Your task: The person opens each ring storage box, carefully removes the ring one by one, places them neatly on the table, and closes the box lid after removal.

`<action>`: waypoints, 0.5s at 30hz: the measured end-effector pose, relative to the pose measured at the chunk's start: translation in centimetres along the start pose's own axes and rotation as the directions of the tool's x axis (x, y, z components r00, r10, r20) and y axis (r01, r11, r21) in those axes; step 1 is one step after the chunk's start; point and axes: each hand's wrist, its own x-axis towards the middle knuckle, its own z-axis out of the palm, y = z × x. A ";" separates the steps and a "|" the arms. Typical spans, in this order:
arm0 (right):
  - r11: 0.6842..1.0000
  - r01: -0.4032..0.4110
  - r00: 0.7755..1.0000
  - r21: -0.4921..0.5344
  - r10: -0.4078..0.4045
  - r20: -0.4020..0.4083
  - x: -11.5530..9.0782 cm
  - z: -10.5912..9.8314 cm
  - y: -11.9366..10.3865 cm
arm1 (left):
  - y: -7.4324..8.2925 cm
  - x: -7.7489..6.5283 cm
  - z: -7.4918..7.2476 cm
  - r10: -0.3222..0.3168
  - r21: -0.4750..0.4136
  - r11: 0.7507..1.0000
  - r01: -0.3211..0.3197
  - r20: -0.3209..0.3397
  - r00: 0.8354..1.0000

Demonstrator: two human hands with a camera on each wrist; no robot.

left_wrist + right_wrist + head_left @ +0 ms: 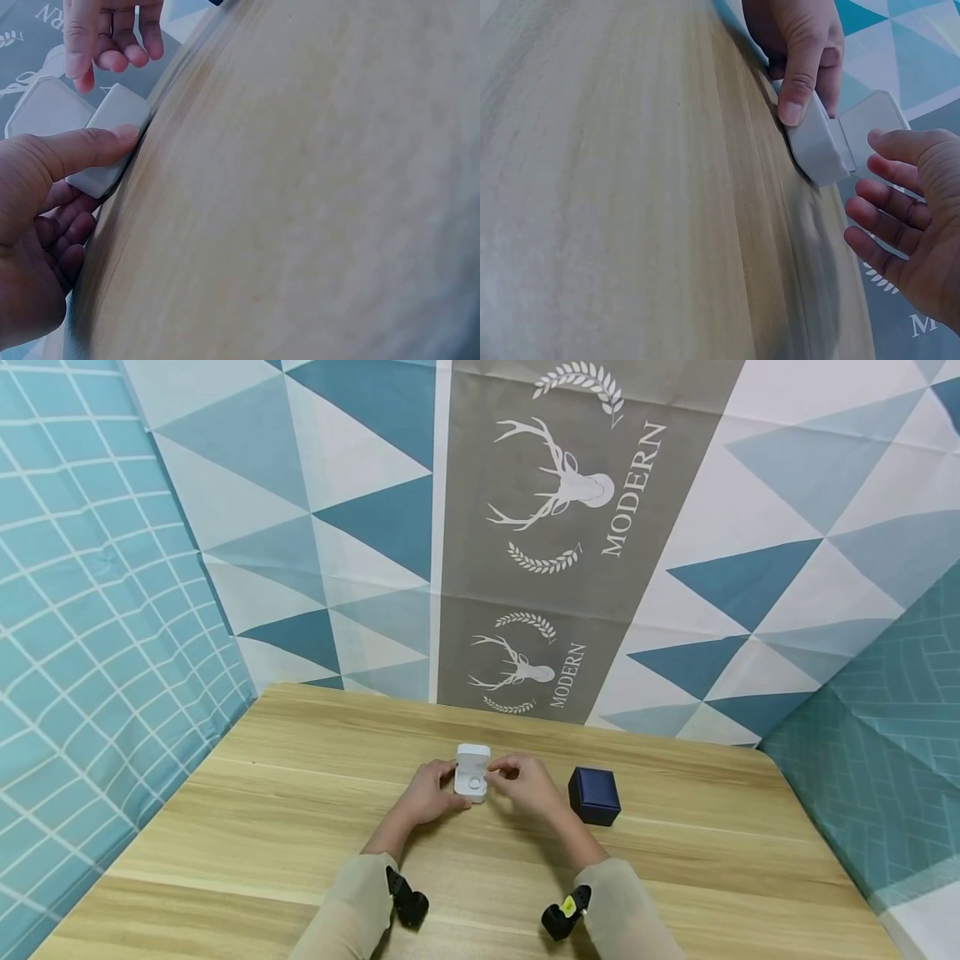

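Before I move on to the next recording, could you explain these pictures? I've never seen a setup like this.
There is no robot here: a person works bare-handed. The widest picture comes from a camera worn on the head, looking forward and down. The other two come from one camera on each wrist, probably the black devices seen there.

On the wooden table sits a dark blue box. To its left, the left hand grips an open white box with what looks like a ring inside. The right hand is at that box's other side, thumb and forefinger close to it; I can't tell whether they touch.
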 end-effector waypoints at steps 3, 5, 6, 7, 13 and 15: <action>1.000 0.000 1.000 0.004 0.000 0.012 0.0 0.2 -0.1 | 0.0 0.0 0.0 0.006 0.009 1.000 -0.006 0.004 1.000; 1.000 0.005 1.000 0.006 -0.005 0.020 0.0 0.3 -0.2 | 0.1 -0.1 0.0 0.002 0.008 1.000 -0.002 0.005 1.000; 1.000 0.005 1.000 0.005 -0.005 0.022 0.0 0.4 -0.2 | 0.2 -0.1 -0.1 0.005 0.011 1.000 -0.005 0.004 1.000; 1.000 0.009 1.000 0.001 -0.009 0.024 0.0 0.4 -0.2 | 0.2 -0.1 -0.1 0.008 0.012 1.000 -0.008 0.002 1.000; 1.000 0.019 0.999 0.008 -0.020 0.041 0.0 0.6 -0.3 | 0.2 -0.1 -0.1 -0.004 0.012 1.000 0.004 0.007 1.000; 1.000 0.015 0.999 0.017 -0.015 0.046 0.0 0.7 -0.3 | 0.1 -0.1 -0.1 -0.008 0.007 1.000 0.008 0.012 1.000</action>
